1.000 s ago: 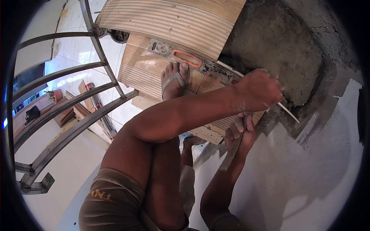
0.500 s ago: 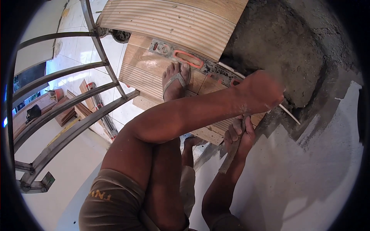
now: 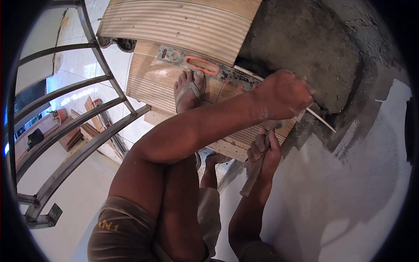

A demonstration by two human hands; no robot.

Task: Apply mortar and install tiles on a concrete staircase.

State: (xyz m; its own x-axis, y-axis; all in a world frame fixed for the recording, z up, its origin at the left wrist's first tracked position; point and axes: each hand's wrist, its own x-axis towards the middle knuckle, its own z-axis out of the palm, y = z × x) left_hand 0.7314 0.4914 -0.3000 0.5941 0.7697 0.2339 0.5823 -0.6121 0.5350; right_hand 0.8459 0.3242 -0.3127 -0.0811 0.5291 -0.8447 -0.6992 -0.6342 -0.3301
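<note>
My left hand (image 3: 288, 95) is closed in a fist above the edge of the wood-look step tiles. A thin pale rod (image 3: 322, 120) runs beneath that fist. Whether the fingers grip the rod or something else is hidden. Lower down, my right hand (image 3: 265, 150) is wrapped around a flat, worn wooden handle (image 3: 252, 177) that slants down along my wrist. A blurred grey end shows above the thumb, too unclear to name. Past my left forearm, a spirit level (image 3: 201, 65) with orange grips lies across the tile (image 3: 148, 63), beside my sandaled foot (image 3: 190, 94).
Rough wet-looking mortar (image 3: 305, 48) fills the far right, bordered by a white-painted wall (image 3: 349, 187). Ridged tiles (image 3: 174, 24) lie at the far side. A metal railing (image 3: 94, 81) stands at the left. Tools and stacked boards (image 3: 72, 137) sit on the floor beyond it.
The whole view has shifted slightly. My left hand has lifted a little away from my right, uncovering the grey end above the right thumb. My right hand keeps its grip on the handle.
</note>
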